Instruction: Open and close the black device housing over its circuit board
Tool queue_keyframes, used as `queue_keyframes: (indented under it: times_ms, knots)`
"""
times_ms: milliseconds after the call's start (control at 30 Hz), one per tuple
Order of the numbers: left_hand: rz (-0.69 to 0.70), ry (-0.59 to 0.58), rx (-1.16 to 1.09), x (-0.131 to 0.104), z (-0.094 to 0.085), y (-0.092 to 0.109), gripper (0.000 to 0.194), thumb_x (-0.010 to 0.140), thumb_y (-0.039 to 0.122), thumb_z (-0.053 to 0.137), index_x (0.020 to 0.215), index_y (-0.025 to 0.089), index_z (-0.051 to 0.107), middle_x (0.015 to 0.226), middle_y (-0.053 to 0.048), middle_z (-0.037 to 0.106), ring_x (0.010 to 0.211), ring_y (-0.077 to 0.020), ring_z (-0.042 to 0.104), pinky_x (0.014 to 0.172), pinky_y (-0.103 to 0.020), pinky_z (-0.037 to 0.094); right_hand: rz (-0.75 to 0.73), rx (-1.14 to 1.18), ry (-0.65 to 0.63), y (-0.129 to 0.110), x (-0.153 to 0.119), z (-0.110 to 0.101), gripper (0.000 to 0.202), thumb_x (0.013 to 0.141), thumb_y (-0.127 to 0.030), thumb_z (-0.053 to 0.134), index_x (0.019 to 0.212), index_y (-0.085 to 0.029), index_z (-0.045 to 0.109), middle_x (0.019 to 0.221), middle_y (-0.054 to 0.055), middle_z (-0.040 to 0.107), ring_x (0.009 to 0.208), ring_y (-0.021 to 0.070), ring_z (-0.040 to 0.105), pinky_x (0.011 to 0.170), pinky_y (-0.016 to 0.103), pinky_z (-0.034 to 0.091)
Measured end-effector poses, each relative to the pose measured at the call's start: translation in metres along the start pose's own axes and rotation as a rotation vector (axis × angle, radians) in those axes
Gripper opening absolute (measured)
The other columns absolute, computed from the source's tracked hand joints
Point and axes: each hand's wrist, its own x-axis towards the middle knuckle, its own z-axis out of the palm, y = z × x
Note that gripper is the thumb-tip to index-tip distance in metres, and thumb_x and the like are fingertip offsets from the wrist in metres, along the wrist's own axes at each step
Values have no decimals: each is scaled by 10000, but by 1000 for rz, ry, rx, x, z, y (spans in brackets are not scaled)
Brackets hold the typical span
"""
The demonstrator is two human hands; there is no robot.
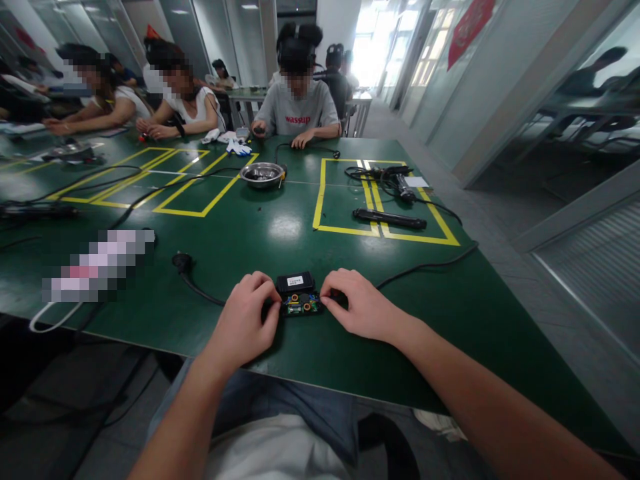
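Observation:
An opened black adapter case (285, 312) lies on the green table, with a circuit board (303, 303) showing copper coils and coloured wires inside. Its black cover (295, 282) bears a white label and lies just behind. My left hand (253, 317) is closed in a pinch at the left end of the case, where the cord with the plug (183, 262) runs in. At the right end, my right hand (355, 303) pinches the other black cord (425, 267) where it meets the case. My fingers partly hide both cord ends.
A metal bowl (263, 175) with small dark parts stands farther back. Yellow tape frames mark the table (280, 250). A black bar-shaped object (390, 219) and coiled cables (385, 175) lie at right. A blurred-out pinkish object (100, 263) is at left. Co-workers sit opposite and at left.

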Motion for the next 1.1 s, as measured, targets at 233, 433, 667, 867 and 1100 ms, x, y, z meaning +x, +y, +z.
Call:
queue_keyframes:
  times_ms: [233,433,667,867,1100]
  knots:
    - [-11,6,7,3,10,-10,435,1052,157,490,1312,293,810,1523,-110,681,1366,-333,614,1152,-598,551,-22,14,19,0,-1,3,182,917,-69,666,889,-231,588,879,24,661,843,217,587,795,359,436]
    - [-178,61,9,5,13,-17,287,1016,291,640,1206,261,854,1370,-104,800,1282,-343,714,1133,-576,582,-27,-3,23,0,-2,4,186,888,-68,666,908,-234,584,895,32,661,847,222,584,787,364,445]
    - [-312,132,-86,6,10,-23,225,927,324,766,1123,259,856,1228,-83,849,1172,-332,773,1098,-521,609,-40,6,20,-2,-2,2,187,874,-76,663,932,-232,578,909,40,656,855,226,591,789,368,455]
    - [-357,121,-87,8,10,-23,269,917,274,759,1173,258,841,1196,-82,854,1145,-339,776,1062,-511,616,-41,5,16,-2,-2,1,180,886,-88,656,944,-238,574,921,40,659,863,228,596,788,367,456]
    - [-282,166,-151,4,5,-19,234,966,341,753,1177,262,820,1175,-76,836,1085,-306,748,971,-454,620,-5,29,12,-3,-2,0,244,850,-92,643,1004,-244,529,947,33,662,854,223,601,795,374,455]
